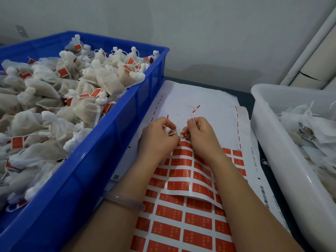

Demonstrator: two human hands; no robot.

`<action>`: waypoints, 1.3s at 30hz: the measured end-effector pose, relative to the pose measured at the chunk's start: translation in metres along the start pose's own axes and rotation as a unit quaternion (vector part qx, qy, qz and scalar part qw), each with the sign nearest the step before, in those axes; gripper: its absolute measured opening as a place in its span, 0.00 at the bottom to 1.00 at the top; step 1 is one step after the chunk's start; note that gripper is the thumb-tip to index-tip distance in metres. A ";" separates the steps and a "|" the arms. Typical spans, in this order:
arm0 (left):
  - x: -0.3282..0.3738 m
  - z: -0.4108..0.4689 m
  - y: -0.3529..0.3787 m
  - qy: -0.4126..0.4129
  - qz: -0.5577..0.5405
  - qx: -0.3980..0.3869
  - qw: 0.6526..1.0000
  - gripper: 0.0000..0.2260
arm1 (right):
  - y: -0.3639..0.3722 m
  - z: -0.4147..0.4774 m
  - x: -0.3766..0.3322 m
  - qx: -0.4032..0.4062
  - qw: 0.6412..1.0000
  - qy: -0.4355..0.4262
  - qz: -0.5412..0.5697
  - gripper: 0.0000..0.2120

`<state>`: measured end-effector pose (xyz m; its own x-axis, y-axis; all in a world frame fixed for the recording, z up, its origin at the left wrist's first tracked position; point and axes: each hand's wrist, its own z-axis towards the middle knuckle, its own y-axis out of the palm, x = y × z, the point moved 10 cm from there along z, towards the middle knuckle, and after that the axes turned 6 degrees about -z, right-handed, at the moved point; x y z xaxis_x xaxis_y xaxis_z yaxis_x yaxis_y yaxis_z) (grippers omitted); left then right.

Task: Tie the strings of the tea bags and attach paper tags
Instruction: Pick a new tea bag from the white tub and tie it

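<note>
Left hand [157, 137] is curled round a small white tea bag [167, 129], which is mostly hidden in the palm at centre frame. Right hand [203, 135] pinches the string [174, 132], which runs between the two hands, and a loose end pokes up above the right fingers. We read this as a knot in progress, with no tag on this bag yet.

Doing it well, as we judge it:
- Left pins the bag neck and right draws the string sideways and steadily, so the knot seats at the neck.
- No yanking, since the mesh looks thin and could tear.
- Leave a tail for the tag.
- The nearest full row of red tags sits just below the knuckles, so it is a short reach.

Room, left to right:
- The blue crate [116, 151] fills the left of the frame, and its wall rises just beside the left forearm.
- Finished bags [72, 84] are heaped up to the rim at upper left, so a drop there must go up and over the edge.
- The tag sheet [181, 173] lies flat at centre. Its upper part is stripped bare, which is the open room, above the hands.
- The top sheet's lower edge lifts a little at lower centre and could snag a wrist.
- The white tub [269, 135] of untied bags [309, 124] is on the right, its wall near the right forearm with only a thin strip of dark table between.
- We judge sideways travel tight and forward travel free.
</note>
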<state>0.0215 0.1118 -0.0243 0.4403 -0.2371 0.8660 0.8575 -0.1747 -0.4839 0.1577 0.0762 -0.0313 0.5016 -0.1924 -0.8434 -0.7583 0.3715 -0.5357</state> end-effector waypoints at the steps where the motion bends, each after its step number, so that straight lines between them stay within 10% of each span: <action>1: -0.001 0.000 -0.001 -0.008 -0.013 -0.005 1.000 0.09 | -0.002 0.001 0.001 0.006 1.000 0.001 -0.002 0.09; 13: -0.014 0.000 -0.021 -0.109 -0.209 -0.017 0.972 0.10 | -0.039 0.006 0.017 0.079 0.993 0.018 -0.086 0.07; 24: -0.010 -0.003 -0.020 -0.114 -0.229 -0.023 0.966 0.09 | -0.057 0.001 0.011 0.152 0.967 0.015 -0.205 0.42; 27: -0.013 -0.004 -0.018 -0.132 -0.251 -0.033 0.958 0.09 | -0.056 -0.019 -0.044 0.194 0.955 -0.168 -0.148 0.23; 31: -0.011 -0.006 -0.018 -0.123 -0.262 -0.031 0.957 0.10 | 0.008 -0.024 -0.052 -0.041 0.967 -0.166 -0.190 0.10; 39: -0.012 -0.006 -0.019 -0.133 -0.229 -0.046 0.963 0.06 | -0.002 -0.022 -0.042 0.080 0.969 -0.154 -0.174 0.08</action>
<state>-0.0020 0.1127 -0.0261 0.0856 0.1362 0.9870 0.9561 -0.2899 -0.0430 0.1285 0.0639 0.0044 0.8346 -0.0606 -0.5475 -0.4587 0.4737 -0.7518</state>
